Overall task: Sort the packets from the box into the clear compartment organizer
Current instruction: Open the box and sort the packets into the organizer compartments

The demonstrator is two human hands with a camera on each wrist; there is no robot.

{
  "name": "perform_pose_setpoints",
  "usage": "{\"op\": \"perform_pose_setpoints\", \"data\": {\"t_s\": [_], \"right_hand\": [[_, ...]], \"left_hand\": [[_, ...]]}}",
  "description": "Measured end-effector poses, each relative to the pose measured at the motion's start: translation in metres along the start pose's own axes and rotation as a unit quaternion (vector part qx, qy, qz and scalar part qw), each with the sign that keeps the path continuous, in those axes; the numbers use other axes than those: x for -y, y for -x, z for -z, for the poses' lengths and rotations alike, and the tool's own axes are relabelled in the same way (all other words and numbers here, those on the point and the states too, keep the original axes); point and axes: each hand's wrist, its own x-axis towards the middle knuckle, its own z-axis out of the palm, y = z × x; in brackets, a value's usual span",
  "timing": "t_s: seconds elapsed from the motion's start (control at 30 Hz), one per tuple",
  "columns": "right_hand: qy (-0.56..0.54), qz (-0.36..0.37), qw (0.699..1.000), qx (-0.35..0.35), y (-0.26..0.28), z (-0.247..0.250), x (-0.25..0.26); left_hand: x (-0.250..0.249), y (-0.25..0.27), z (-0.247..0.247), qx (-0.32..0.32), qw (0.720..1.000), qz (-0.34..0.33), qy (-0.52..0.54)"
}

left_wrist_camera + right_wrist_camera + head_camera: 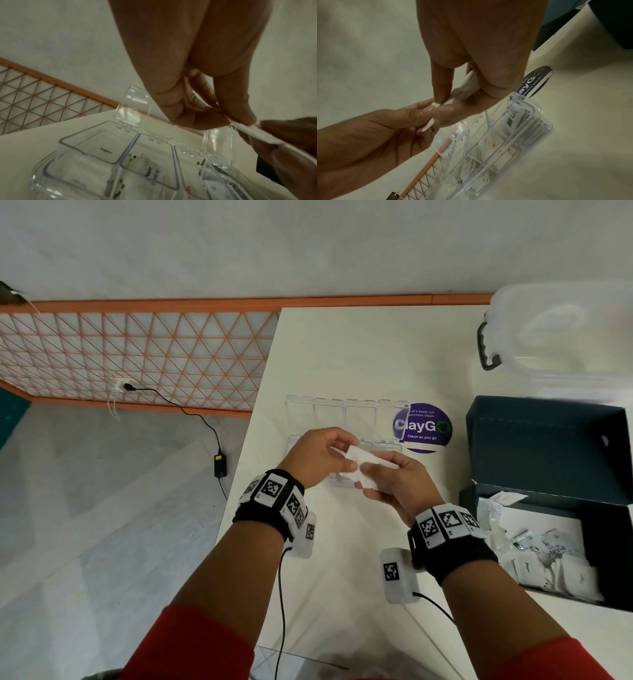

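Note:
Both hands meet above the clear compartment organizer [329,410], sharing a small stack of white packets [363,459]. My left hand [349,454] pinches the stack's left end between thumb and fingers. My right hand [368,479] grips the rest from the right. In the left wrist view, the left hand [228,121] nips a packet edge [257,133] over the organizer [96,148], whose lids stand open. In the right wrist view, the right hand [443,105] clasps the packets [469,83]; several packets lie in the organizer's compartments [505,135]. The dark box [613,546] at the right holds more packets [548,546].
The box's raised lid [548,440] stands behind it. A clear lidded tub [565,337] sits at the table's back right. A purple round sticker [423,428] lies beside the organizer. The table's left edge [246,446] drops to the floor, where a cable and adapter [220,463] lie.

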Motion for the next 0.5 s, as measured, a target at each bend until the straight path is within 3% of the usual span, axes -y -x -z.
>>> {"op": "perform_pose_setpoints", "data": {"t_s": [0.27,0.5], "right_hand": [[-0.009,0.007,1.000,-0.007,-0.002,0.008,0.000],[-0.001,0.009,1.000,-0.004,-0.001,0.011,-0.002]], "left_hand": [[-0.001,-0.005,0.013,-0.092,0.994,-0.029,0.050],[0.004,-0.012,0.009,-0.134,0.990,-0.025,0.018]]}}
